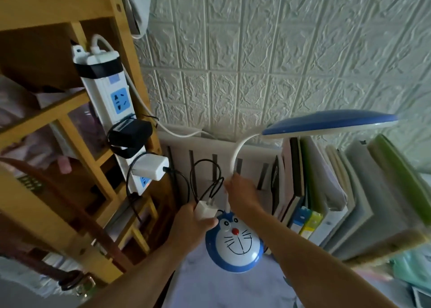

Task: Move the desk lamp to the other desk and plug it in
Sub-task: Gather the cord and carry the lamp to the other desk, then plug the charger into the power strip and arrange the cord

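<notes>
The desk lamp has a round blue and white cartoon-cat base (235,243), a white bendy neck and a flat blue head (331,124) reaching right. My right hand (241,191) is closed around the lower neck just above the base. My left hand (194,223) holds a white plug adapter (205,208) with black cable (205,177) looping up from it. A white power strip (112,111) is strapped upright to the wooden shelf post on the left, with a blue socket showing near its top.
A black adapter (129,133) and a white charger (150,168) fill two strip sockets. A wooden shelf (58,125) stands left. Books and folders (338,195) lean at the right against the textured white wall. A brown strap (77,216) hangs at lower left.
</notes>
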